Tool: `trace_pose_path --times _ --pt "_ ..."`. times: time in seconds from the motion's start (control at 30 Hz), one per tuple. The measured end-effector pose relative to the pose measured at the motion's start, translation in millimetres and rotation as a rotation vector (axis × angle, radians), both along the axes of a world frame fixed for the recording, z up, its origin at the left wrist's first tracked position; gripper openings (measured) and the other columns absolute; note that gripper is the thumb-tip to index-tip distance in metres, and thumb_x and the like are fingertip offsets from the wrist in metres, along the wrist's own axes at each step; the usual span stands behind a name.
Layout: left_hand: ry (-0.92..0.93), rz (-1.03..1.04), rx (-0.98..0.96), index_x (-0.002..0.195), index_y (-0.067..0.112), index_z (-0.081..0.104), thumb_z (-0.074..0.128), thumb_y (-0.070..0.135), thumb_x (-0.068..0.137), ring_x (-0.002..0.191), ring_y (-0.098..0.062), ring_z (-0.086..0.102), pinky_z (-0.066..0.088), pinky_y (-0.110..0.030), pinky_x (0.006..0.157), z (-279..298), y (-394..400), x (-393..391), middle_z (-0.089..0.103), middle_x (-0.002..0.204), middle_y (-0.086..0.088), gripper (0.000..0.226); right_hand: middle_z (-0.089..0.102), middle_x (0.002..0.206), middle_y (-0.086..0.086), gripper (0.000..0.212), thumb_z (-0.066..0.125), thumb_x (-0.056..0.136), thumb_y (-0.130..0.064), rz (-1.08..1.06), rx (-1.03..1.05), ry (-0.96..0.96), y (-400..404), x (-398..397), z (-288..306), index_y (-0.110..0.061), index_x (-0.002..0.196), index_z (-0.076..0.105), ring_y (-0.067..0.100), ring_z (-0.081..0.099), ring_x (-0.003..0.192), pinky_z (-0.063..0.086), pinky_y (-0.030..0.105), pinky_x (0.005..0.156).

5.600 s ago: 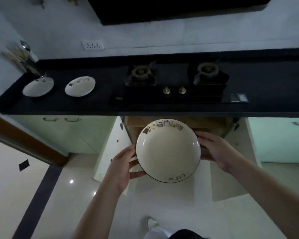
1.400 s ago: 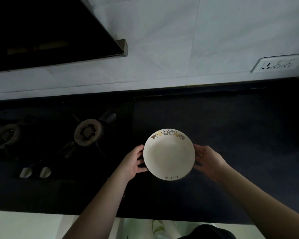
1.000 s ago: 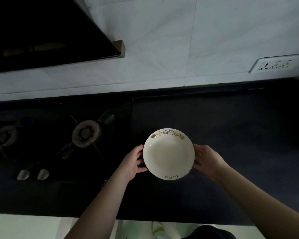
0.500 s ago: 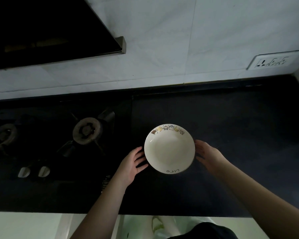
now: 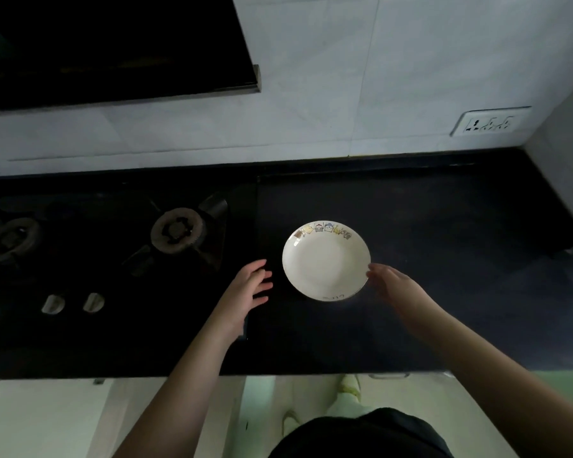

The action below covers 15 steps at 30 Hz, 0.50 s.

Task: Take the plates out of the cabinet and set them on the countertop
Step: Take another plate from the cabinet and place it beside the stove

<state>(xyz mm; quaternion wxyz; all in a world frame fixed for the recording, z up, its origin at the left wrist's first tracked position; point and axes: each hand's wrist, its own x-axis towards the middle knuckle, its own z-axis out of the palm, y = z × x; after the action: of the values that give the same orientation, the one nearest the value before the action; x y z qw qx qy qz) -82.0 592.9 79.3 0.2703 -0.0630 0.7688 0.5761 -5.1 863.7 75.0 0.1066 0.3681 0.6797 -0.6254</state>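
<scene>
White plate point(image 5: 326, 261) sits flat on the black countertop point(image 5: 444, 276), right-side up, w/ a row of small cartoon figures along its far rim and a bit of dark lettering on the near rim. It lies roughly mid-depth between the countertop's back edge at the wall and its front edge, just right of the gas stove point(image 5: 119, 259) and well short of the right-end corner.

Left hand point(image 5: 248, 290) is off the plate: fingers spread and loose, holding nothing, a clear dark gap between fingertips and the plate's left rim. Hand hovers over the seam where stove meets countertop, a bit nearer the front edge than the plate's centre.

Right hand point(image 5: 394, 285) is also slack and empty, fingers extended toward the plate's right rim. Fingertips are at the rim's lower-right; can't tell whether they just touch it or sit a hair off. No grasp either way, nothing curled around or under the rim.

So plate lies between the two hands, both on its near side, forearms coming in from the front edge.

Two burners and two knobs point(image 5: 72, 302) on the stove, left of the plate. Wall socket point(image 5: 490, 122) above the countertop's back-right corner.
</scene>
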Motion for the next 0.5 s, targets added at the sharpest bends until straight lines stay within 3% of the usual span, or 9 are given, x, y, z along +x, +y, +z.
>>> trace_pose_path --times 0.13,0.2,0.33,0.43,0.5 --pt "0.136 -0.215 -0.059 0.142 0.035 0.043 0.046 0.04 0.101 0.122 -0.006 0.052 0.042 -0.025 0.097 19.5 -7.9 22.9 0.052 0.138 0.01 0.041 0.062 0.127 -0.001 0.027 0.045 0.099 -0.033 0.047 0.009 0.035 -23.6 26.6 19.4 -0.031 0.121 0.06 0.018 0.056 0.118 0.038 0.043 0.11" --pt "0.266 -0.345 -0.217 0.145 0.032 0.041 0.047 0.041 0.1 0.13 -0.009 0.045 0.04 -0.029 0.103 24.9 -8.8 33.8 0.046 0.144 0.01 0.046 0.055 0.137 -0.003 0.03 0.041 0.1 -0.04 0.174 0.131 0.026 -35.4 42.5 32.2 -0.034 0.126 0.056 0.02 0.049 0.128 0.033 0.042 0.112" --pt "0.786 -0.633 -0.733 0.148 0.017 0.039 0.043 0.046 0.099 0.138 -0.02 0.038 0.034 -0.038 0.11 21.3 -7.8 62.6 0.043 0.15 -0.003 0.057 0.039 0.151 -0.002 0.051 0.031 0.101 -0.046 0.535 0.677 0.076 -57.4 78.7 50.3 -0.026 0.148 0.035 0.021 0.034 0.139 0.026 0.039 0.114" --pt "0.882 -0.703 -0.921 0.145 0.017 0.045 0.03 0.053 0.095 0.14 -0.029 0.039 0.03 -0.049 0.114 16.4 -7.4 87.1 0.046 0.15 -0.009 0.063 0.039 0.152 -0.002 0.056 0.022 0.099 -0.052 0.705 1.174 0.117 -67.1 108.6 47.1 -0.028 0.148 0.036 0.025 0.027 0.143 0.013 0.044 0.118" --pt "0.91 -0.721 -0.963 0.143 0.019 0.049 0.028 0.054 0.094 0.14 -0.031 0.038 0.026 -0.053 0.115 15.2 -8.8 105.5 0.046 0.15 -0.009 0.064 0.044 0.149 -0.001 0.058 0.021 0.097 -0.053 0.706 1.284 0.123 -72.0 125.5 44.5 -0.027 0.145 0.042 0.028 0.032 0.141 0.014 0.046 0.117"
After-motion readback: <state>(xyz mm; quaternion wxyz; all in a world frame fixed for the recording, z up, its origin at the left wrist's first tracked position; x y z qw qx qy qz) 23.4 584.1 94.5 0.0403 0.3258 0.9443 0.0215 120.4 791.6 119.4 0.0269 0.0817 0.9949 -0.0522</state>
